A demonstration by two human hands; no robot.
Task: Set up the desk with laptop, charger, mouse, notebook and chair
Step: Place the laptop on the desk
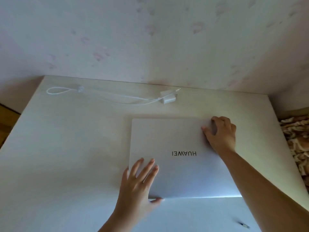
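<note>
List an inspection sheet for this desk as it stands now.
Surface: pale desk, set into a wall corner.
Job's things: closed laptop lying flat; white charger behind it; mouse, notebook, chair: nothing seen.
Clutter: small dark object near the front edge, too small to identify.
Grippers: left hand and right hand rest on the lid.
Cables: white cable trailing left, looped.
Surroundings: patterned wall; patterned fabric.

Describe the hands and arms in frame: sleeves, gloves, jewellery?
Both the left hand and right hand are bare: no gloves, rings, watch or bands visible. Forearms are uncovered to the frame edge, no sleeves in view. Nails look short and unpainted.
</note>
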